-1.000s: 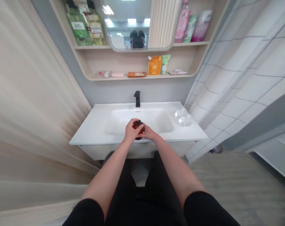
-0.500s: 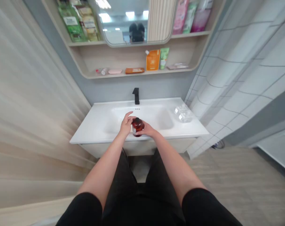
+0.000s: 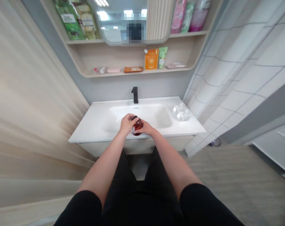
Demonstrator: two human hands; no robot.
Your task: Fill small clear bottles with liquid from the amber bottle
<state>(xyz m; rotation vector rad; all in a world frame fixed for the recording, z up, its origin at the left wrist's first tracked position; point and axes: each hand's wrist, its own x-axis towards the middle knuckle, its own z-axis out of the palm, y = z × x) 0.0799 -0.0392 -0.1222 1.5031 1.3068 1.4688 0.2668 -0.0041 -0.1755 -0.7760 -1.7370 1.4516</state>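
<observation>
A small dark red bottle [image 3: 137,126] with a black top is held over the front rim of a white washbasin [image 3: 97,124]. My right hand [image 3: 146,128] wraps round the bottle's body from the right. My left hand [image 3: 126,123] is closed over the bottle's black top from the left. Both hands meet in front of the black tap [image 3: 134,94].
Clear plastic packets [image 3: 181,112] lie on the basin's right side. A wooden shelf [image 3: 137,72] above holds an orange pouch [image 3: 151,59], a green tube and small flat items. Refill bags stand on the upper shelf beside a mirror. A tiled wall rises on the right, a curtain hangs on the left.
My left hand, with fingers lifted off the bottle half a second ago, has closed over its top again. The view has shifted slightly down.
</observation>
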